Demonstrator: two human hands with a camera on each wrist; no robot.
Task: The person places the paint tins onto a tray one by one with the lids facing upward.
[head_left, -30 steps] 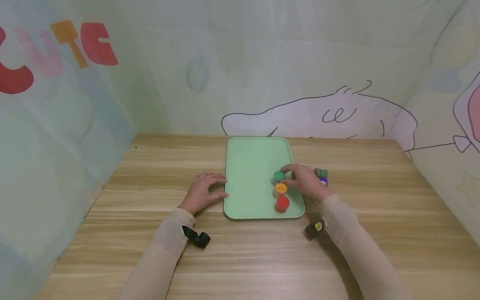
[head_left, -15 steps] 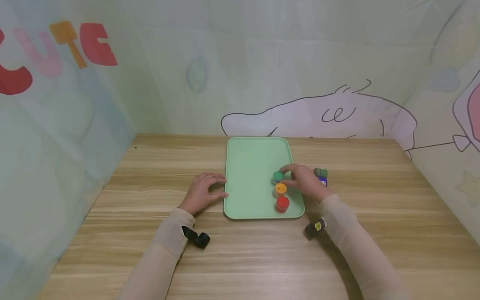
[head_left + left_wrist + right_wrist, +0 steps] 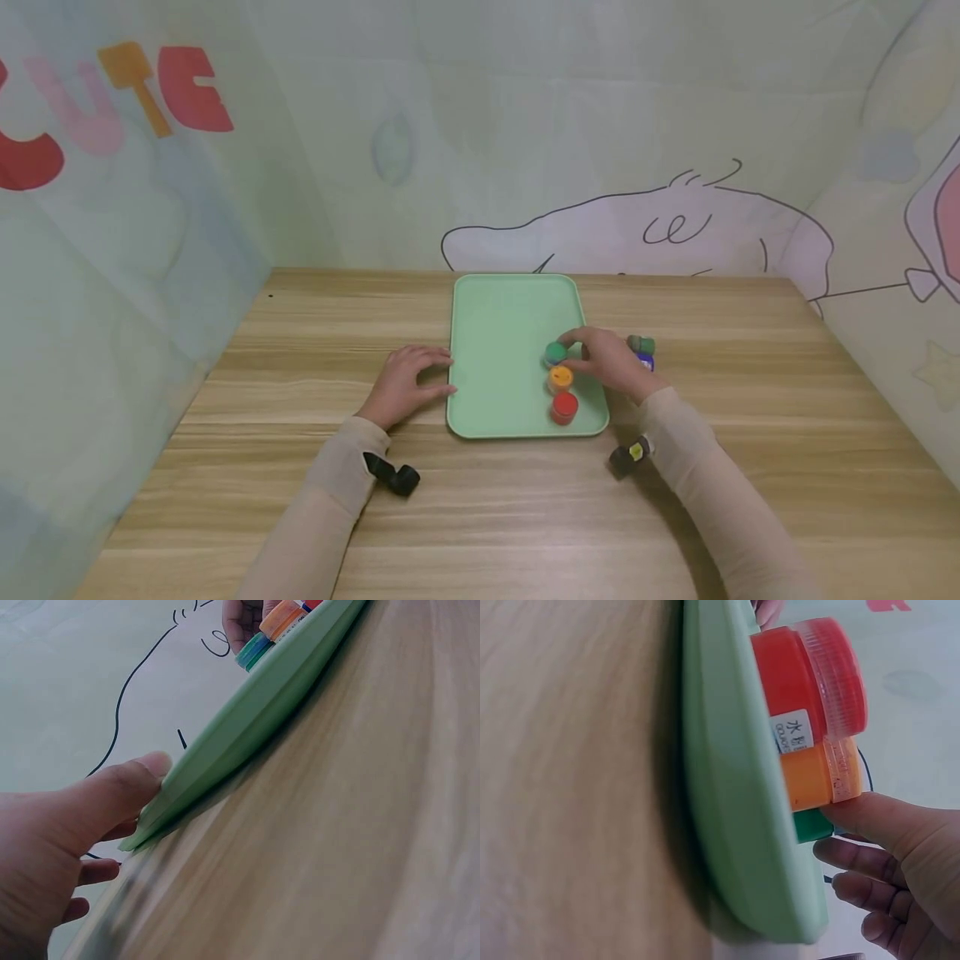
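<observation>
On the tray (image 3: pixel 498 325), the right hand (image 3: pixel 609 362) pinches a green jar (image 3: pixel 556 353).

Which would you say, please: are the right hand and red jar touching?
Apart; the right wrist view shows the orange jar between the red jar and right hand.

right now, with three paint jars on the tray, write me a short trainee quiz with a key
1. Which stands between the other two on the tray? A) red paint jar B) orange paint jar C) green paint jar
2. Fill in: the right hand has thumb and index finger around the ____ paint jar.
3. True or false: the left hand holds the red paint jar.
Key: 1. B; 2. green; 3. false, it touches the tray's edge, not the red paint jar.
</observation>
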